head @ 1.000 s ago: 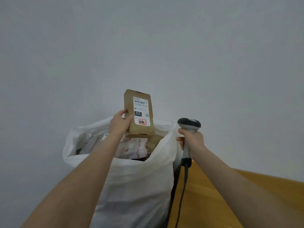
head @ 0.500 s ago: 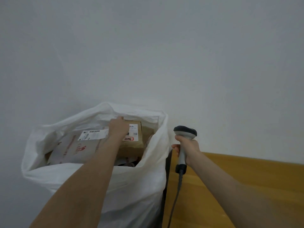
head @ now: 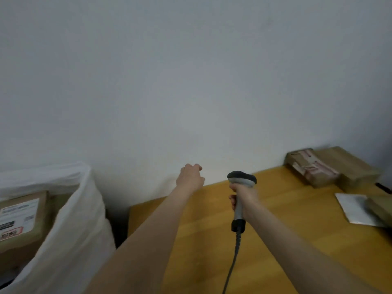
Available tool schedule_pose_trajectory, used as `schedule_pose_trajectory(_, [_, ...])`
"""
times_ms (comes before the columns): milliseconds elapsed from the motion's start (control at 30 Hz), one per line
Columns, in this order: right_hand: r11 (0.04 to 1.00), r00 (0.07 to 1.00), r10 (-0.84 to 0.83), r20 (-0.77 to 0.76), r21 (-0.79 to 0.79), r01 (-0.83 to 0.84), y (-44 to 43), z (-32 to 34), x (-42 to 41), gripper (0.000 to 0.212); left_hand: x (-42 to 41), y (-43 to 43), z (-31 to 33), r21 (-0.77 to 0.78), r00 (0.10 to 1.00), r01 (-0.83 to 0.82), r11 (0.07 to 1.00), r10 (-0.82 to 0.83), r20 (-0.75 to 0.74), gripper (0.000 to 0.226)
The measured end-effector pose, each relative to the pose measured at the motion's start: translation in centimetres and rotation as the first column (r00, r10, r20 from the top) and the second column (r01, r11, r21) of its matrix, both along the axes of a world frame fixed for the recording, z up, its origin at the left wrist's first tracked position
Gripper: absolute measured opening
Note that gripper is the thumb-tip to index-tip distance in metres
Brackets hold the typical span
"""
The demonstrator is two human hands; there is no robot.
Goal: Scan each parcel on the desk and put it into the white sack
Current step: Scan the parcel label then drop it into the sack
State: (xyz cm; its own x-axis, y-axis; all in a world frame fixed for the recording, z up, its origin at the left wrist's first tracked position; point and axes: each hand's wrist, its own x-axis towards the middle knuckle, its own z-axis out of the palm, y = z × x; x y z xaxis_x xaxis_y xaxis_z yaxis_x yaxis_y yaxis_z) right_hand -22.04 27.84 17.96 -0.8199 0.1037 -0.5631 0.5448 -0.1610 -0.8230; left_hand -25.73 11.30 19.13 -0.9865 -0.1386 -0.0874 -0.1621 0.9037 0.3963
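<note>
Wooden desk (head: 297, 240) fills the right; left hand (head: 189, 179) hovers over its far edge, fingers loosely curled, holding nothing; right hand (head: 245, 198) grips a scanner (head: 241, 180); white sack (head: 72, 230) at left holds a labelled box (head: 21, 221); brown parcels (head: 316, 168) lie on the desk's far right.

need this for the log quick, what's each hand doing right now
Left hand: open, holding nothing, fingers loosely curled.
Right hand: closed around the barcode scanner handle.
</note>
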Motion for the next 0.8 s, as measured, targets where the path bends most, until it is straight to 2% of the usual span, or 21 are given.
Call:
schedule_pose_trajectory(133, [0.992, 0.992, -0.123, 0.033, 0.038, 0.122, 11.1, -2.2, -3.1, 0.013, -4.0, 10.8, -3.1, 0.031, 0.989, 0.115, 0.993, -0.118, 0.094, 0.045])
schedule_pose_trajectory(300, [0.974, 0.971, -0.222, 0.089, 0.06, 0.217, 24.8, -4.3, -8.8, 0.011, -10.2, 24.4, -5.5, 0.102, 0.968, 0.172, 0.98, -0.187, 0.165, 0.048])
schedule_pose_trajectory(433, [0.953, 0.946, -0.3, 0.125, 0.069, 0.294, 34.3, -6.0, -13.1, 0.013, -14.8, 34.1, -7.6, 0.202, 0.956, 0.128, 0.971, -0.175, 0.236, 0.053])
schedule_pose_trajectory(533, [0.928, 0.919, -0.372, 0.132, 0.08, 0.364, 39.4, -7.2, -16.4, 0.018, -17.8, 39.7, -9.5, 0.344, 0.945, 0.011, 0.939, -0.123, 0.304, 0.059])
schedule_pose_trajectory(633, [0.913, 0.902, -0.408, 0.14, 0.075, 0.401, 42.6, -8.7, -18.9, 0.02, -20.6, 43.7, -12.3, 0.48, 0.923, -0.156, 0.863, -0.045, 0.381, 0.066])
schedule_pose_trajectory(800, [0.901, 0.887, -0.432, 0.163, 0.022, 0.434, 45.7, -11.6, -22.2, 0.022, -24.5, 48.4, -17.1, 0.674, 0.85, -0.448, 0.587, 0.046, 0.524, 0.081])
